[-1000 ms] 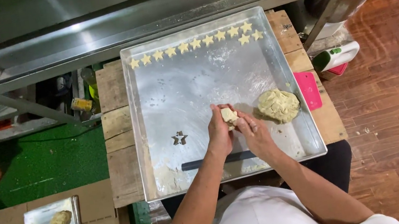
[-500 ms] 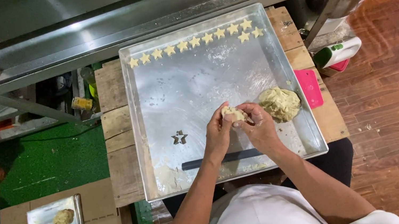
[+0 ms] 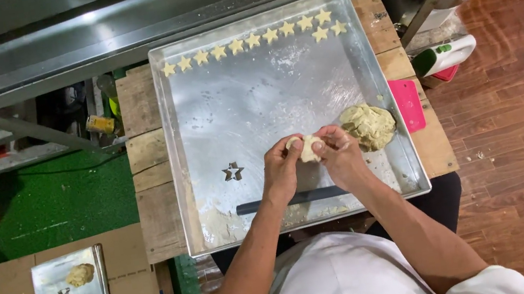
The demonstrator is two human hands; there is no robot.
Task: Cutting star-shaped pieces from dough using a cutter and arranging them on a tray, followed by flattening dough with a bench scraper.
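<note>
Both hands meet over the big metal tray [image 3: 199,108], pinching one small dough piece [image 3: 308,148] between them: left hand [image 3: 283,168] curled on its left side, right hand [image 3: 341,155] curled on its right. Piece sits just above the tray's lower middle. Larger dough lump [image 3: 369,126] lies just right of the right hand. Star cutter [image 3: 233,171] sits left of the hands, apart. Dark rod [image 3: 254,206] lies under the wrists. Row of star cutouts [image 3: 251,41] lines the far edge. Tray rests on a wooden surface [image 3: 147,159].

L hand [image 3: 282,167] & R hand [image 3: 341,153] meet fingertip to fingertip mid-scene, fingers curled inward; both forearms bare, angled in.
</note>
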